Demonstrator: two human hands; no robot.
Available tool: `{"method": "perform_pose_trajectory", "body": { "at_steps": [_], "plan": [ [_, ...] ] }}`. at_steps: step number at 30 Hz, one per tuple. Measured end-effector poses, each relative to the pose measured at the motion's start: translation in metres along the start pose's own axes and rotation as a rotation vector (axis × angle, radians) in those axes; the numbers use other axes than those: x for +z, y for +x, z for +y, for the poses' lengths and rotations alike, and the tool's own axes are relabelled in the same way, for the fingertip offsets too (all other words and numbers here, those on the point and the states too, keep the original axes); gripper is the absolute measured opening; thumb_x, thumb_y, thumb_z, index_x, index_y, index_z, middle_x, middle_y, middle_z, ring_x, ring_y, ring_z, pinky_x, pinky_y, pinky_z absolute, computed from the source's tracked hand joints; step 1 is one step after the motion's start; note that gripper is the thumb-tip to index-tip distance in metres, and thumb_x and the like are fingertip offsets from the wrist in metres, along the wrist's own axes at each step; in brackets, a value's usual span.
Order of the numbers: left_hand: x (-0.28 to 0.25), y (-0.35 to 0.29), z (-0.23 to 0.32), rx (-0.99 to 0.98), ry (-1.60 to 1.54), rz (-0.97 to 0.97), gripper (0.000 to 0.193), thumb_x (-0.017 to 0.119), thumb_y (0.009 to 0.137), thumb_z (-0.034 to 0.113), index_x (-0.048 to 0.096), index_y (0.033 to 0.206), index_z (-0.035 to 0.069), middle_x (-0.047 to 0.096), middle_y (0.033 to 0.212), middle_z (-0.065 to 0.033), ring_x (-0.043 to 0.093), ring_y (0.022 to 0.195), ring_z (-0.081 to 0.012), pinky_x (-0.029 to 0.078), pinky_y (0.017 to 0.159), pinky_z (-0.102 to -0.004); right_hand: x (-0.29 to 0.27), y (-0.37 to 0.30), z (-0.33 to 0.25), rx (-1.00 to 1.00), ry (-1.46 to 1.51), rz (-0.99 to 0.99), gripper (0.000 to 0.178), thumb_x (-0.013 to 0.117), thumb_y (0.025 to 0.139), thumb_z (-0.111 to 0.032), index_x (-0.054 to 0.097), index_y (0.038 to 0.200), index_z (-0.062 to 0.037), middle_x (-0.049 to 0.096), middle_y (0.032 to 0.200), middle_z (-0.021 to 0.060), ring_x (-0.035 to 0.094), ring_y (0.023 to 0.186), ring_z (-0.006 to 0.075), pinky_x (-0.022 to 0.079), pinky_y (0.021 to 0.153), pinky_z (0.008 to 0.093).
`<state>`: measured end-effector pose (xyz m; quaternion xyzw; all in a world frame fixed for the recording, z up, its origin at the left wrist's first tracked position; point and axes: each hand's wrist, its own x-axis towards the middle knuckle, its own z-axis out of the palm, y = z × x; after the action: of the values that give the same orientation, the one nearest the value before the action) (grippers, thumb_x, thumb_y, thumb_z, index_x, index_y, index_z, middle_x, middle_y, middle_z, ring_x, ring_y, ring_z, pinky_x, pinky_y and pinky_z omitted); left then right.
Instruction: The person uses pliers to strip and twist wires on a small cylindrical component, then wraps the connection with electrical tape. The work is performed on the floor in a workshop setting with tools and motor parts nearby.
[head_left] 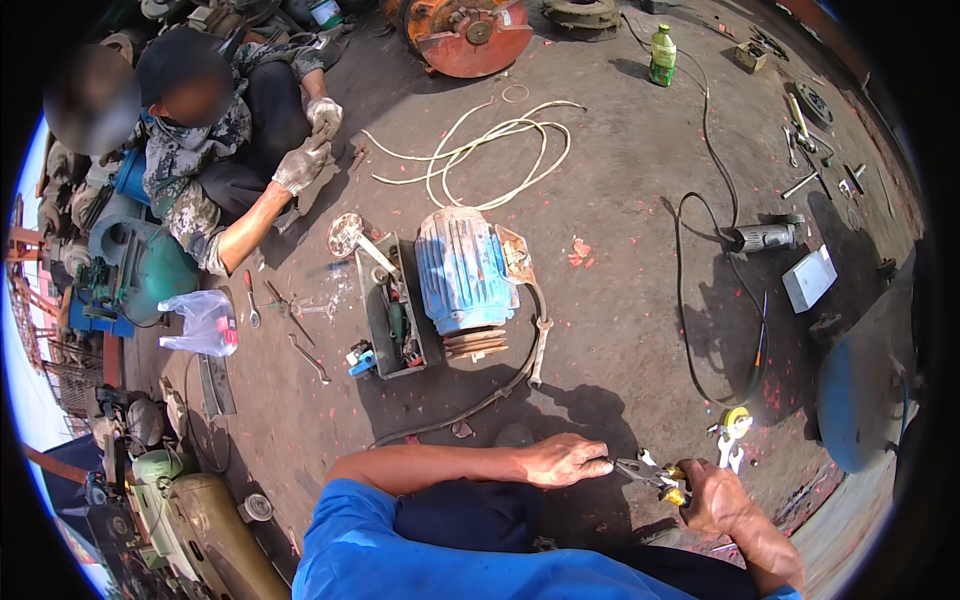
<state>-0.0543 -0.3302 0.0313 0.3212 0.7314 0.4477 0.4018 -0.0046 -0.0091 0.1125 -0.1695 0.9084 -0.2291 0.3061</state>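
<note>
My right hand [715, 498], at the lower right, is closed around the yellow handles of a pair of pliers [672, 487]. The jaws point left, toward my left hand [568, 462]. That hand is closed in a pinch at the jaw tips; whatever is between its fingers is too small to make out. Just beyond the right hand, open-ended wrenches [729, 455] lie on the ground beside a yellow tape roll [737, 417]. A blue electric motor [462, 268] with a grooved pulley stands in front of me, a black cable running from it.
Left of the motor is a metal toolbox [385, 318]. Loose pale cable [500, 130] lies beyond it. A co-worker in gloves [300, 165] crouches at upper left. On the right are an angle grinder [765, 236], its cord, a white box [809, 279] and a screwdriver [762, 335].
</note>
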Motion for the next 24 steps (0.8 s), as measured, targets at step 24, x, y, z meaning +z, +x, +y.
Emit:
{"method": "perform_pose_trajectory", "body": {
  "at_steps": [24],
  "plan": [
    [-0.014, -0.003, 0.009, 0.214, -0.091, -0.032, 0.027, 0.067, 0.097, 0.023, 0.056, 0.085, 0.001, 0.052, 0.069, -0.0154, 0.055, 0.062, -0.0389, 0.043, 0.056, -0.0454, 0.004, -0.002, 0.013, -0.081, 0.072, -0.042, 0.056, 0.074, 0.069, -0.002, 0.058, 0.122, 0.0036, 0.064, 0.094, 0.0190, 0.067, 0.086, 0.0421, 0.055, 0.073, 0.0481]
  ]
}}
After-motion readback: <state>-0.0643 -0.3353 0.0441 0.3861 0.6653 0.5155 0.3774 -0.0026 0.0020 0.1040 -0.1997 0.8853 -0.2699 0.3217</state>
